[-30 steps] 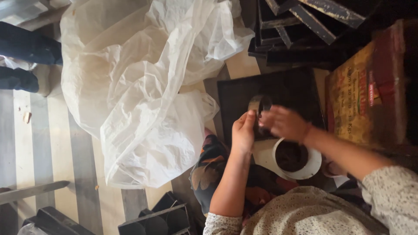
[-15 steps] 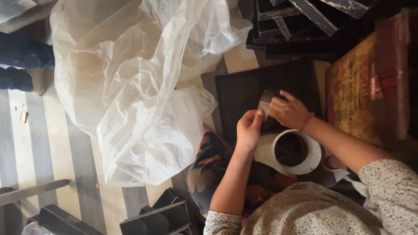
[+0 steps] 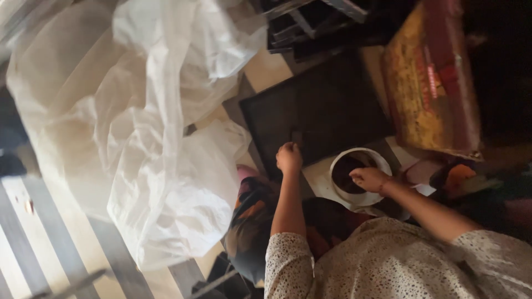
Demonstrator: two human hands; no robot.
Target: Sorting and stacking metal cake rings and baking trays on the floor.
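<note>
The left hand (image 3: 289,157) rests on the near edge of a dark flat tray (image 3: 324,108), its fingers curled together around a small dark piece (image 3: 296,136) that stands up from the tray surface; whether it is truly pinched or only touched I cannot tell. The right hand (image 3: 370,178) sits on the near rim of a white round bowl (image 3: 359,176), fingers bent inward and dipping toward the dark contents; whether they grip anything is hidden by the hand itself. The bowl stands just to the right of the left hand, touching or almost touching the tray's near edge.

To do this step well, I judge the left hand should keep the small piece steady and upright against the tray while the right draws only a little out of the bowl, moving low and short between bowl and tray so nothing drops on the floor.

Counted: one tray, one bowl, one small piece at the left fingers, two hands. To the left lies one large heap of crumpled white plastic sheeting (image 3: 127,127) on the striped floor (image 3: 39,232). At the far right stands one yellow-and-red printed package (image 3: 429,88). Far beyond the tray is a pile of dark frames (image 3: 310,25); their number is unclear.
</note>
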